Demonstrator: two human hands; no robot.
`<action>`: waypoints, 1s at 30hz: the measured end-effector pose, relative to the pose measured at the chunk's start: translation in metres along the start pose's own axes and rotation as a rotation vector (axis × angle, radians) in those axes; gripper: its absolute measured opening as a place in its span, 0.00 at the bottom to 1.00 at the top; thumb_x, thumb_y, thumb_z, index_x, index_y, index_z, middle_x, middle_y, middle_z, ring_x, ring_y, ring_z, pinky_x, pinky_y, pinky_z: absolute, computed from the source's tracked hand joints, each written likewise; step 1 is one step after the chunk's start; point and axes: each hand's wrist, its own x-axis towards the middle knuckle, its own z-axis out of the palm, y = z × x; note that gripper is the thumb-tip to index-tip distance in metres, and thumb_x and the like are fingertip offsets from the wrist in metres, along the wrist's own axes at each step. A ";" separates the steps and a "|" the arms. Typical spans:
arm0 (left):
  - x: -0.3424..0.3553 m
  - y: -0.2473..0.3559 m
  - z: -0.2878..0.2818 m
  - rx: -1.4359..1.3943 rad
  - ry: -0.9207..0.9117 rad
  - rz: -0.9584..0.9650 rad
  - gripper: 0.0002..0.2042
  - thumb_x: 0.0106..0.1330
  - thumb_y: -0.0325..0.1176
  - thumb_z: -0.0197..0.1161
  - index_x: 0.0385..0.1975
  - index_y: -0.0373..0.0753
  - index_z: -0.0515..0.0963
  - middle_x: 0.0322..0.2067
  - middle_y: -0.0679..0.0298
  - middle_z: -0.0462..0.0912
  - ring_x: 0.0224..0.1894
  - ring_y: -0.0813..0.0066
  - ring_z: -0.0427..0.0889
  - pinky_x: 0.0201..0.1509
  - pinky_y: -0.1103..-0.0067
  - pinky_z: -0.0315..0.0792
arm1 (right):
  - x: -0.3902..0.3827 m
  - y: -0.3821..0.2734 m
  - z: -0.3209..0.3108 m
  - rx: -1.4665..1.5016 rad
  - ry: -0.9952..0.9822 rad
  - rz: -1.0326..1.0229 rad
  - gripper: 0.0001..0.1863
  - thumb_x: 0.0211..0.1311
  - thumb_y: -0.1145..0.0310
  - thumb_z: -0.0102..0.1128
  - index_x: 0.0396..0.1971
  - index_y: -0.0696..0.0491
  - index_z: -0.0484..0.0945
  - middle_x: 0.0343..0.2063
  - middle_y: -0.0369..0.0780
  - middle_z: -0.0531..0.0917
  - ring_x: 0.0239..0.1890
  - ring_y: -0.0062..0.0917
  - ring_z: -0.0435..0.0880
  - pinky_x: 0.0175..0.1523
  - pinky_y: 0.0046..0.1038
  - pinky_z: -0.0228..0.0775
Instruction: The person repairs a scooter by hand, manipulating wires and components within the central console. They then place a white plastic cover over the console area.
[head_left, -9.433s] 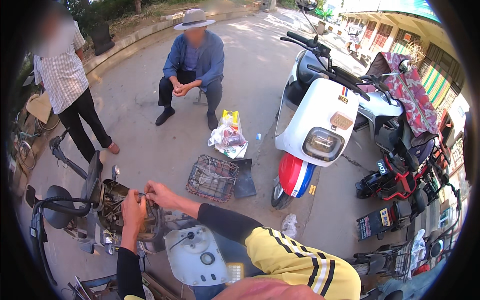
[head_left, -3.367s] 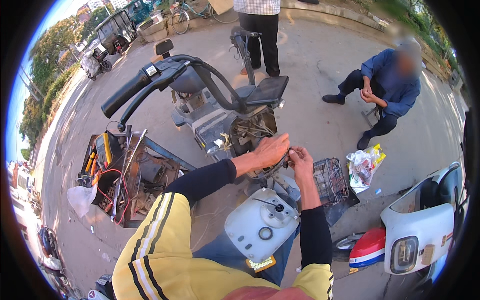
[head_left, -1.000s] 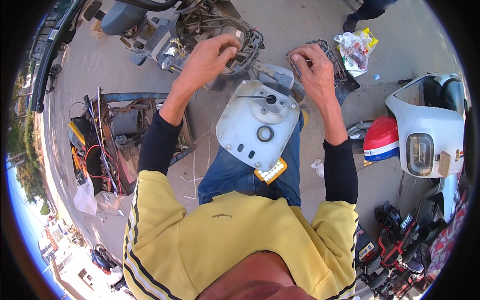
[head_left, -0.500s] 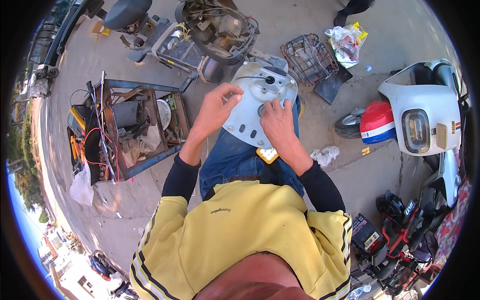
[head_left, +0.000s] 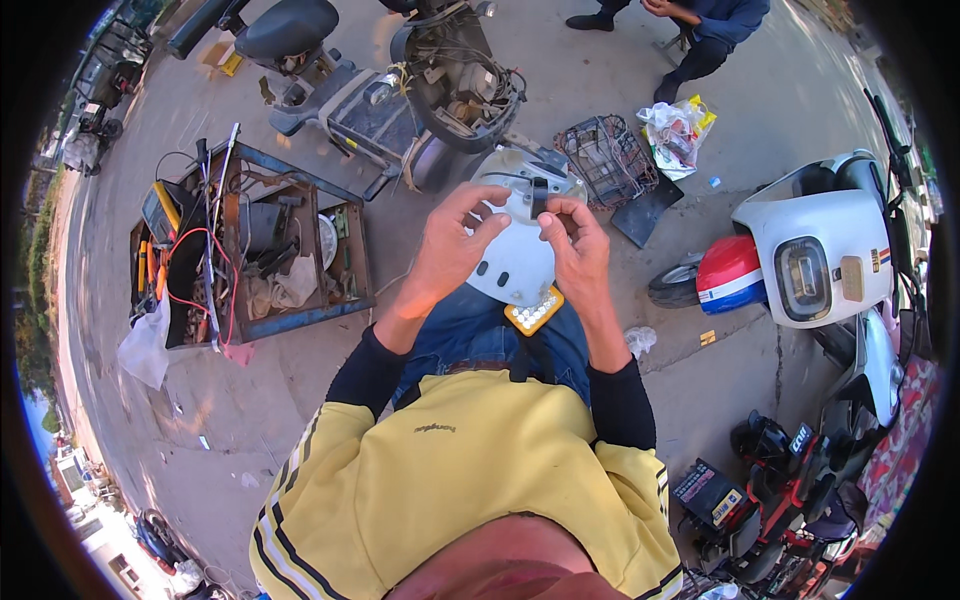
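My right hand [head_left: 583,255] pinches a small black piece [head_left: 539,197] between thumb and fingertips, right above the upper part of the white panel [head_left: 525,262] that lies over my thighs. The piece is short, dark and roughly cylindrical, its top a little rounded. My left hand [head_left: 455,245] is just beside it, thumb and fingers curled and parted, with a gap to the piece and nothing visible in their grip.

The panel is pale and smooth, with two dark oval slots near its lower left; my hands cover much of the rest. At its bottom edge sits a yellow light block [head_left: 535,312] with rows of pale beads, against my blue jeans [head_left: 450,330].

As for writing, small dark lettering runs across the chest of my yellow shirt [head_left: 480,400]. To my right, a black box [head_left: 708,495] carries a printed label, a red vehicle beyond it has a marked plate [head_left: 800,438], and the white scooter [head_left: 753,222] bears a small coloured mark on its front.
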 end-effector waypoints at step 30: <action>0.030 0.070 0.026 0.320 0.143 0.636 0.13 0.64 0.13 0.71 0.47 0.32 0.85 0.54 0.55 0.83 0.45 0.66 0.90 0.46 0.74 0.85 | 0.009 -0.061 0.007 -0.385 0.186 -0.600 0.15 0.63 0.85 0.69 0.48 0.59 0.80 0.48 0.47 0.87 0.44 0.38 0.89 0.48 0.33 0.83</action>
